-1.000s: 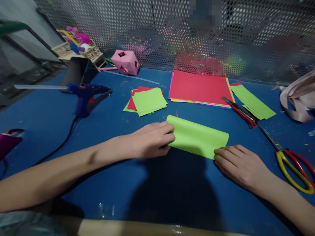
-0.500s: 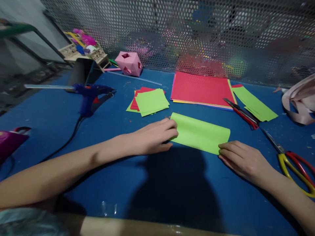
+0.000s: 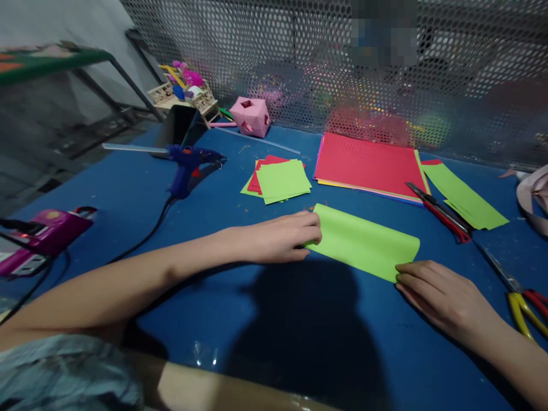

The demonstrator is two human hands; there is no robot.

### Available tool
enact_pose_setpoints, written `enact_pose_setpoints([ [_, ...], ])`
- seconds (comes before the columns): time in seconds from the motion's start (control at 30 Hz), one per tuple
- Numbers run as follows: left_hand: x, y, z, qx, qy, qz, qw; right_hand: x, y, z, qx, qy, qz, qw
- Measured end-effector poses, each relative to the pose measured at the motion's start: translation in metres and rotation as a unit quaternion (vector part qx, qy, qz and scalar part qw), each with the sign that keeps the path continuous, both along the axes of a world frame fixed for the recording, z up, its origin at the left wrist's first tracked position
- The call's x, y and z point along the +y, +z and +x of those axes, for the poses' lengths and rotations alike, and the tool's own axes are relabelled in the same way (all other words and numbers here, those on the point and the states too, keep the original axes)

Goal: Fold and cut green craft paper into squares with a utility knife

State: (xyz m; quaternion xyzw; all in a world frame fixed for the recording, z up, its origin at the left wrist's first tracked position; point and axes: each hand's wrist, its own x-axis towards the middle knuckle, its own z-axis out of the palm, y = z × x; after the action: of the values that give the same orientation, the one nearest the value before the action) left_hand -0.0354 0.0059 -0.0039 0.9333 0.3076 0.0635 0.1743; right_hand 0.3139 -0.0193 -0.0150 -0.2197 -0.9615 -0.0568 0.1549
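Note:
A light green sheet of paper [image 3: 363, 240] lies on the blue table, its far edge curled over in a soft, uncreased bend. At its left end, my left hand [image 3: 295, 235] has its fingers closed on the paper. My right hand [image 3: 440, 294] grips the near right corner, fingers pressed together with the thumb side hidden underneath. Beyond my left hand is a pile of green and red paper squares [image 3: 285, 180]. A red-handled utility knife [image 3: 440, 214] rests partly on a stack of coloured sheets [image 3: 370, 162], past my right hand.
Scissors [image 3: 516, 297] lie at the right edge, near green paper strips [image 3: 471, 197]. To the left are a blue glue gun [image 3: 184, 168] with its cord and a purple power strip [image 3: 53, 234]. A pink paper polyhedron [image 3: 252, 116] sits by the perforated metal screen [image 3: 295, 63].
The view has swung left, so everything appears shifted to the right and more of the power strip shows. Both hands keep their hold on the curled green paper.

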Motion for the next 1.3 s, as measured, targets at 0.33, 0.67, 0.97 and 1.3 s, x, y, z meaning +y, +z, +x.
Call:
enact_pose_setpoints([
  [0.33,0.001,0.0,-0.001,-0.005,0.0,-0.013,1.0,-0.001,0.0,0.0,0.002,-0.012,0.005,1.0],
  [0.67,0.0,0.0,0.0,-0.002,-0.007,-0.019,1.0,-0.002,0.002,-0.001,-0.01,-0.015,0.006,1.0],
  [0.97,-0.001,0.007,0.002,0.002,-0.008,-0.041,0.999,-0.003,0.011,-0.001,0.014,-0.029,-0.082,0.996],
  [1.3,-0.001,0.004,0.001,-0.042,0.007,-0.073,0.996,-0.005,0.017,0.003,0.009,-0.046,-0.176,0.983],
])
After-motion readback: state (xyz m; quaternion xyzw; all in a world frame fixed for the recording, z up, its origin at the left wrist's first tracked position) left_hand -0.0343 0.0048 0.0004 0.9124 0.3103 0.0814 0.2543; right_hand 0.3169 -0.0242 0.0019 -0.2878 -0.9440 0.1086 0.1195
